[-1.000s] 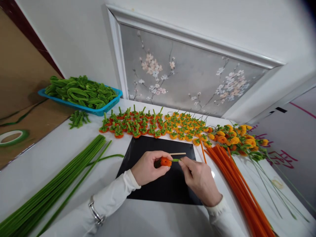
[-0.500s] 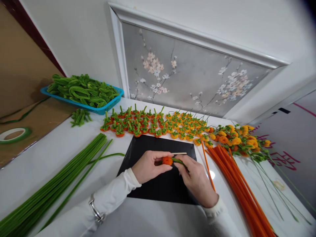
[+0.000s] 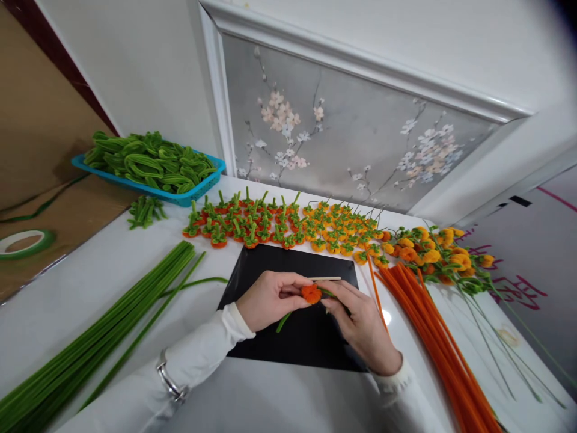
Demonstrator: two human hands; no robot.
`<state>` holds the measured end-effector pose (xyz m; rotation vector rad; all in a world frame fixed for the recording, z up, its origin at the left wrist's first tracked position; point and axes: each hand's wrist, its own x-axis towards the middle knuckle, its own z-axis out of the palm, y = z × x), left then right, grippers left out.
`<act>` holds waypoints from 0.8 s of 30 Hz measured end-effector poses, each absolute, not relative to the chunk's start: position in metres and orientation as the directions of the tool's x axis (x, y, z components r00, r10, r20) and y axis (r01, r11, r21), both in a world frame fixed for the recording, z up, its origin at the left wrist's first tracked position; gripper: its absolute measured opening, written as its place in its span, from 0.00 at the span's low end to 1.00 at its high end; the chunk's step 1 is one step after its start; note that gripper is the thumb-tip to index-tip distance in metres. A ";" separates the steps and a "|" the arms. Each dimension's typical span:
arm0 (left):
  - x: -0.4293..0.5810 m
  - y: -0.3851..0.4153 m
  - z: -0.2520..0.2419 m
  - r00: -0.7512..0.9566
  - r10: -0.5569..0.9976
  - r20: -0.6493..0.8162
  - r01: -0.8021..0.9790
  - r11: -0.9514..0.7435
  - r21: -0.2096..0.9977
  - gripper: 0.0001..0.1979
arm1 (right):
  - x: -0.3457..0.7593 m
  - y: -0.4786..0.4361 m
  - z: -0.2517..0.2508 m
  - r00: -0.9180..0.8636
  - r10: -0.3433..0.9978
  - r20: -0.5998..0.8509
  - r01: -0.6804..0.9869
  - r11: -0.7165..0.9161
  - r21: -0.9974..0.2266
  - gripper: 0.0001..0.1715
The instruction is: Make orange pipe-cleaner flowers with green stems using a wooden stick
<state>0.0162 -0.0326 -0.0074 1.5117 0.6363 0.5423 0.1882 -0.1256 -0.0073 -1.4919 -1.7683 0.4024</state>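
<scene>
Over the black mat (image 3: 297, 349), my left hand (image 3: 273, 297) pinches a small orange pipe-cleaner flower (image 3: 311, 293) between thumb and fingers. My right hand (image 3: 360, 325) is closed on a green pipe cleaner (image 3: 328, 293) at the flower's right side. A loose green end (image 3: 283, 322) pokes out below my left thumb. Just behind my fingertips a thin pale stick (image 3: 327, 278) lies on the mat. Part of the green piece is hidden by my fingers.
Rows of orange (image 3: 219, 243) and yellow flower heads (image 3: 333, 248) line the back. Green pipe cleaners (image 3: 112, 319) lie left, orange ones (image 3: 433, 337) right. A blue basket (image 3: 193, 195) of green loops, green tape (image 3: 45, 243) and finished yellow flowers (image 3: 431, 257) stand around.
The orange flower has turned to show its round face and sits slightly further right. A green end now sticks out below my left hand.
</scene>
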 end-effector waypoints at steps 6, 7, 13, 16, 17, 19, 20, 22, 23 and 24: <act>0.014 -0.036 -0.001 0.812 0.583 0.002 0.112 -0.160 0.981 0.13 | 0.198 -0.127 -0.011 0.000 0.963 0.270 0.564 0.223 -0.795 0.08; 0.015 -0.037 0.000 0.824 0.567 0.018 0.110 -0.191 0.975 0.12 | 0.199 -0.127 -0.012 0.000 0.967 0.254 0.537 0.215 -0.816 0.08; 0.017 -0.038 0.005 0.857 0.506 0.097 0.122 -0.384 0.915 0.11 | 0.201 -0.126 -0.011 0.020 0.980 0.199 0.440 0.170 -0.882 0.11; 0.016 -0.037 0.005 0.851 0.515 0.104 0.137 -0.408 0.902 0.13 | 0.206 -0.129 -0.007 0.035 0.988 0.152 0.411 0.124 -0.903 0.12; 0.016 -0.036 0.004 0.845 0.523 0.111 0.147 -0.427 0.892 0.14 | 0.207 -0.130 -0.005 0.038 0.990 0.139 0.411 0.111 -0.905 0.14; 0.015 -0.036 0.004 0.835 0.533 0.138 0.163 -0.479 0.863 0.14 | 0.209 -0.133 -0.001 0.036 0.990 0.133 0.451 0.103 -0.887 0.17; 0.014 -0.035 0.004 0.831 0.534 0.156 0.166 -0.505 0.847 0.14 | 0.209 -0.133 0.000 0.032 0.989 0.143 0.494 0.109 -0.863 0.17; 0.014 -0.035 0.005 0.831 0.523 0.192 0.161 -0.555 0.816 0.14 | 0.206 -0.134 0.002 0.013 0.983 0.184 0.585 0.142 -0.798 0.16; 0.014 -0.036 0.005 0.834 0.511 0.209 0.154 -0.579 0.801 0.14 | 0.204 -0.134 0.002 -0.005 0.978 0.208 0.620 0.166 -0.767 0.15; 0.014 -0.036 0.006 0.839 0.497 0.221 0.148 -0.599 0.787 0.13 | 0.202 -0.133 0.002 -0.026 0.973 0.228 0.646 0.190 -0.740 0.13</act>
